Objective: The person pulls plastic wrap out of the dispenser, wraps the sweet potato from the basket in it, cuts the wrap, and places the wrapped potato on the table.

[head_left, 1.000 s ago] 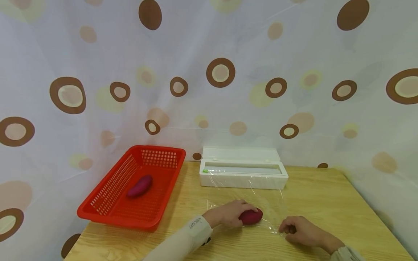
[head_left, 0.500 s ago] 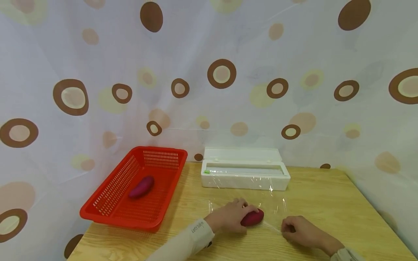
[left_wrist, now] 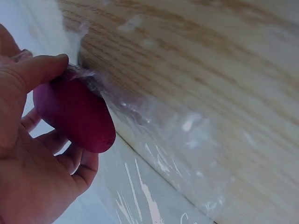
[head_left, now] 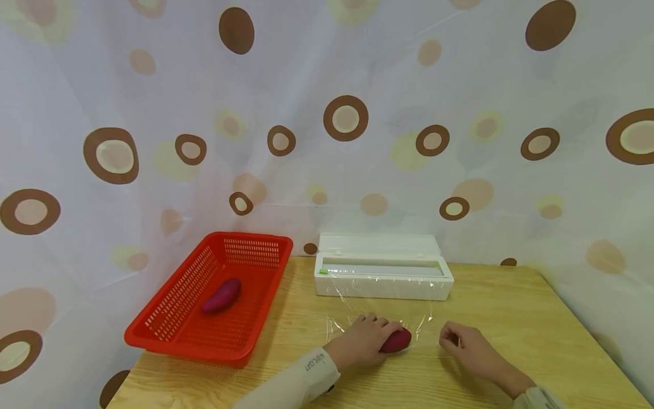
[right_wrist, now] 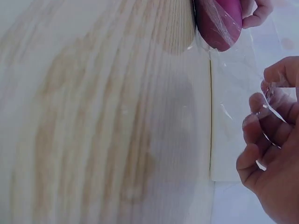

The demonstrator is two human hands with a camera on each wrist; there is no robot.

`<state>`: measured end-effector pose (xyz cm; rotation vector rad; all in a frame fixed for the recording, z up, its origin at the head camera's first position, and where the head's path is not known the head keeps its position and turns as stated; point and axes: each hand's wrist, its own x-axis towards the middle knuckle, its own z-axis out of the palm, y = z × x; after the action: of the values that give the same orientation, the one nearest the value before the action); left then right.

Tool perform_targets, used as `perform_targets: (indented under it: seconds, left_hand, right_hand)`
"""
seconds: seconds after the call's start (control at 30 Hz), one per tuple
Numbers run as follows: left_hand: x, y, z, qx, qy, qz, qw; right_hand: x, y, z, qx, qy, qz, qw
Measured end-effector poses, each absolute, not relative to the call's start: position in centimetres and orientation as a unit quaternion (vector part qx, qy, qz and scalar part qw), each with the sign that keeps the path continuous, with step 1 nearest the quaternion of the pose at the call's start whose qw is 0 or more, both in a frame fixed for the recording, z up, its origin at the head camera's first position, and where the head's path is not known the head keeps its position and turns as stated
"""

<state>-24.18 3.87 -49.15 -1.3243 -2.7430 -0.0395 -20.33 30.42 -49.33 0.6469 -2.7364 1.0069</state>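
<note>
"What are the fingers doing?"

"The left hand (head_left: 364,341), low centre of the head view, grips a sweet potato (head_left: 397,341), thumb along one side and fingers curled round the other. In the right wrist view's right half, the right hand (right_wrist: 273,140) has its fingers bent, pinching a crumpled edge of clear film (left_wrist: 187,126)."

"Where is the sweet potato?"

"Just beyond the left fingertips, low over the table (head_left: 511,318), its blunt free end pointing right. Film clings to part of its skin."

"How might each handle?"

"The sweet potato looks firm and fairly light, rounded enough to roll; its thick middle seems the best place to hold. The film looks slippery, limp and easily torn or stuck to itself, so I'd take it by the edge and spread the pull."

"And farther out?"

"Centre, behind the hands, a white box (head_left: 383,288) with its lid raised, film draped over its front. At left, a red basket (head_left: 134,335) holds a second sweet potato (head_left: 222,295)."
</note>
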Motion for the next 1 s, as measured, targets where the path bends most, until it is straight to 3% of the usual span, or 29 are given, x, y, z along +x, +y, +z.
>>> perform_targets:
  seconds: [0.17, 0.27, 0.5, 0.8, 1.0]
  left_hand:
    - [-24.5, 3.6, -48.9, -0.429, -0.901, -0.066, 0.022]
    - [-25.0, 3.3, -48.9, -0.422, -0.899, -0.116, -0.004]
    - [-26.2, 2.9, -48.8, -0.391, -0.900, -0.188, -0.056]
    - [-27.4, 2.1, -48.5, -0.345, -0.876, -0.307, -0.140]
    - [-28.2, 1.6, -48.2, -0.356, -0.873, -0.300, -0.144]
  right_hand:
    - [-20.9, 29.7, -49.4, 0.185, -0.923, 0.288, 0.173]
    - [-21.3, 29.1, -49.3, 0.157, -0.927, 0.284, 0.187]
    - [-21.9, 27.1, -49.2, 0.134, -0.916, 0.353, 0.134]
    - [-22.8, 24.5, -50.0, 0.253, -0.904, 0.328, 0.108]
    - [-23.4, 23.5, -50.1, 0.230, -0.920, 0.308, 0.076]
